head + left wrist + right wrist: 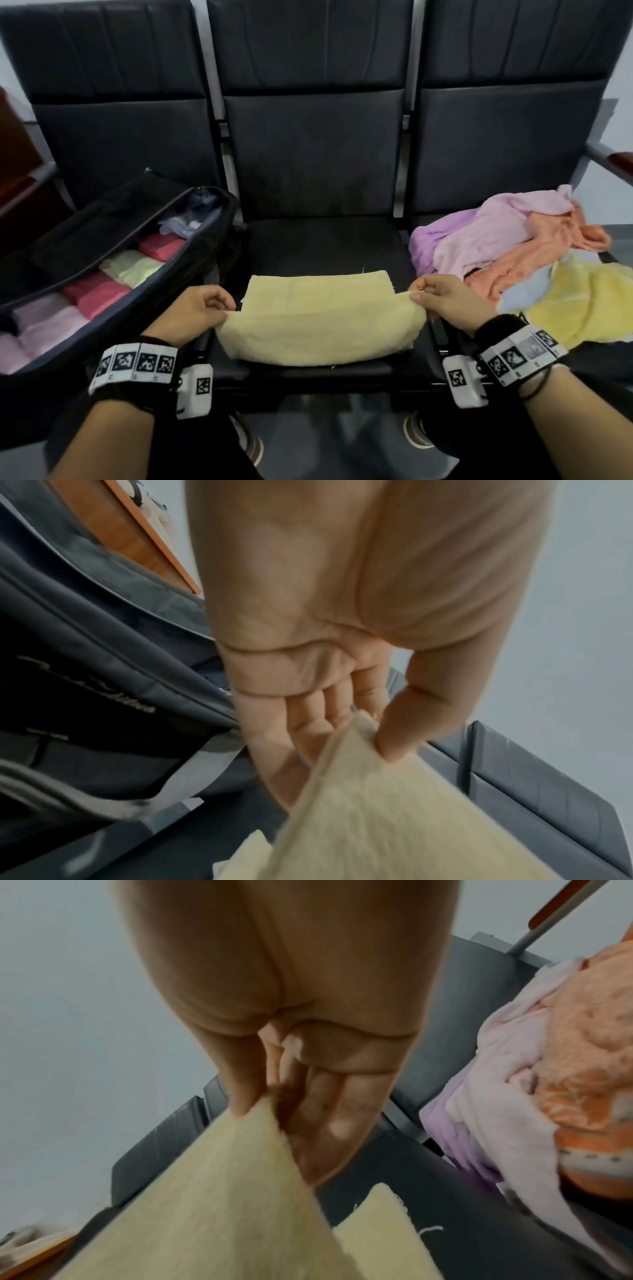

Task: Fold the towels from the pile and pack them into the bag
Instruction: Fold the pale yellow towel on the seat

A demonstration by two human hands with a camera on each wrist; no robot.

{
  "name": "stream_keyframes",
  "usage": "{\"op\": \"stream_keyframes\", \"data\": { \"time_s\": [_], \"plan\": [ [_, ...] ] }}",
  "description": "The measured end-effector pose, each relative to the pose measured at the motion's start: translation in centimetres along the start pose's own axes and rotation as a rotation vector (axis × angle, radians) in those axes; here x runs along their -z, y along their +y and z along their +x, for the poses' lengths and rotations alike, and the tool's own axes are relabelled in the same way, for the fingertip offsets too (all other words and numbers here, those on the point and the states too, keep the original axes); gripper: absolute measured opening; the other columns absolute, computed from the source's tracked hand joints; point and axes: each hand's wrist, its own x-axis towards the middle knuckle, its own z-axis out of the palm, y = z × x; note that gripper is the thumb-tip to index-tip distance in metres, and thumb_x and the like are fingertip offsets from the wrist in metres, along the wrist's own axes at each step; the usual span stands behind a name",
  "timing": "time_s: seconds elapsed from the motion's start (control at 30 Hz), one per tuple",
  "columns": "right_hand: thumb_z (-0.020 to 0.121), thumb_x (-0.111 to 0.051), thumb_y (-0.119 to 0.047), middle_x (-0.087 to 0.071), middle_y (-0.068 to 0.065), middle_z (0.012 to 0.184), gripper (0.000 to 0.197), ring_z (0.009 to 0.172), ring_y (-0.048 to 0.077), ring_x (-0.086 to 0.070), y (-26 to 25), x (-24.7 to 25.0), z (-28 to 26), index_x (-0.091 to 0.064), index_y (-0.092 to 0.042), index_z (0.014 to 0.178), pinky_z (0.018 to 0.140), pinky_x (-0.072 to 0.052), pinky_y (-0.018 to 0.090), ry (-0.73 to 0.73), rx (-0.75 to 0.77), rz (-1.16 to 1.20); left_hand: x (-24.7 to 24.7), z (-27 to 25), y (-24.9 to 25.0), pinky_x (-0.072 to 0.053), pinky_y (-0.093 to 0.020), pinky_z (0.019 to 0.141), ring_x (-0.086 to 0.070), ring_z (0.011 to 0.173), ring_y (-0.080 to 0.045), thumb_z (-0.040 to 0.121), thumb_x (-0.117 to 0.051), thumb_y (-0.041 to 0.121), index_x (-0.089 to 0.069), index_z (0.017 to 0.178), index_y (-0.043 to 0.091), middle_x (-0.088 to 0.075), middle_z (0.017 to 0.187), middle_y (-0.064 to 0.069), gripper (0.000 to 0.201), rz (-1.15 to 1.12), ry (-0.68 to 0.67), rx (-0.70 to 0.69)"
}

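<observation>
While the open bag [113, 260] holds folded towels on the left seat, the left hand [191, 317] and right hand [448, 301] each pinch a corner of the cream towel [318, 322] on the middle seat [325, 240]; the pile [520, 260] lies on the right seat.

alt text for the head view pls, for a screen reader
Both hands, left hand and right hand, pinch the near corners of a pale yellow towel mid-fold on the middle seat, open bag left, towel pile right.
</observation>
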Motion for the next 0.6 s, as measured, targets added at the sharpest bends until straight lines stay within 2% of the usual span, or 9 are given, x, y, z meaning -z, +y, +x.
{"op": "stream_keyframes", "data": {
  "time_s": [0.13,0.27,0.33,0.4,0.47,0.6],
  "plan": [
    [0.092,-0.062,0.001,-0.058,-0.008,0.051,0.008,0.044,0.003,-0.049,0.8,-1.0,2.1,-0.064,-0.001,0.084,0.042,-0.039,0.015,0.227,0.000,0.021,-1.4,2.5,-0.6,-0.047,-0.013,0.065,-0.059,0.070,-0.013,0.080,-0.063,-0.017,-0.068,0.082,0.008,-0.067,0.077,-0.006,0.026,-0.012,0.156,-0.007],
    [0.091,-0.064,-0.005,-0.061,-0.006,0.060,0.012,0.049,0.006,-0.052,2.0,-1.7,5.0,-0.066,-0.010,0.081,0.046,-0.044,0.020,0.346,-0.020,-0.059,-2.9,5.2,-1.5,-0.047,-0.022,0.066,-0.057,0.069,-0.013,0.083,-0.063,-0.009,-0.067,0.085,0.015,-0.066,0.080,-0.006,0.024,0.030,0.278,0.038],
    [0.091,-0.065,-0.007,-0.063,-0.002,0.065,0.013,0.055,0.011,-0.056,2.7,-1.9,6.3,-0.066,-0.014,0.079,0.051,-0.049,0.027,0.382,-0.038,-0.116,-3.5,6.4,-2.1,-0.046,-0.022,0.065,-0.057,0.066,-0.011,0.084,-0.063,-0.005,-0.067,0.085,0.018,-0.065,0.077,-0.001,0.023,0.047,0.314,0.061],
    [0.090,-0.066,-0.008,-0.065,0.001,0.067,0.011,0.061,0.018,-0.059,3.3,-1.8,7.6,-0.067,-0.014,0.080,0.060,-0.054,0.034,0.396,-0.053,-0.145,-3.8,7.6,-2.5,-0.046,-0.016,0.062,-0.057,0.066,-0.010,0.083,-0.063,-0.004,-0.067,0.083,0.020,-0.065,0.075,0.002,0.024,0.048,0.346,0.068],
    [0.090,-0.065,-0.009,-0.065,0.001,0.070,0.010,0.065,0.019,-0.060,3.7,-1.7,8.8,-0.067,-0.014,0.081,0.067,-0.055,0.037,0.404,-0.072,-0.163,-3.9,8.9,-2.8,-0.047,-0.013,0.061,-0.059,0.067,-0.009,0.082,-0.063,-0.003,-0.067,0.082,0.023,-0.065,0.075,0.003,0.027,0.052,0.358,0.069],
    [0.090,-0.064,-0.010,-0.065,0.000,0.070,0.012,0.066,0.022,-0.061,4.3,-1.7,11.2,-0.065,-0.016,0.080,0.068,-0.054,0.039,0.398,-0.106,-0.207,-3.9,11.7,-3.5,-0.049,-0.029,0.071,-0.061,0.070,-0.014,0.083,-0.062,-0.002,-0.065,0.080,0.028,-0.065,0.076,0.003,0.030,0.102,0.330,0.098]
  ]
}}
